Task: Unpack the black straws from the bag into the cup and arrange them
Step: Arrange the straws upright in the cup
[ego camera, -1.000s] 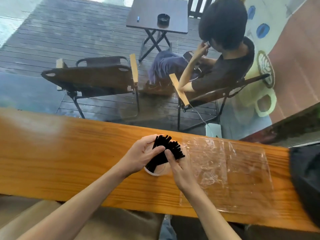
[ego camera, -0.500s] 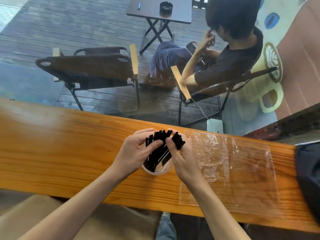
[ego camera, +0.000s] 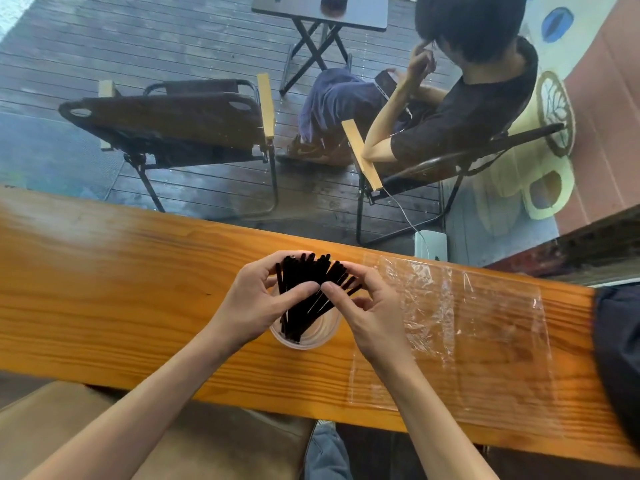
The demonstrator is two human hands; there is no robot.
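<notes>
A bundle of several black straws (ego camera: 304,299) stands in a clear plastic cup (ego camera: 311,336) on the wooden counter (ego camera: 114,292). The straws fan out above the rim. My left hand (ego camera: 252,306) curls round the bundle from the left, thumb across its front. From the right, my right hand (ego camera: 370,306) closes on the same bundle, thumb tip meeting the left thumb. The empty clear plastic bag (ego camera: 467,317) lies flat on the counter just right of the cup.
A dark object (ego camera: 620,355) sits at the counter's right end. Beyond the glass, a person (ego camera: 467,98) sits on a folding chair, beside an unoccupied folding chair (ego camera: 180,123) and a small table (ego camera: 322,8). The counter's far edge runs just behind the cup.
Both hands have closed in around the straws, thumbs now meeting in front. The straws stand more gathered and upright in the cup than a second ago.
</notes>
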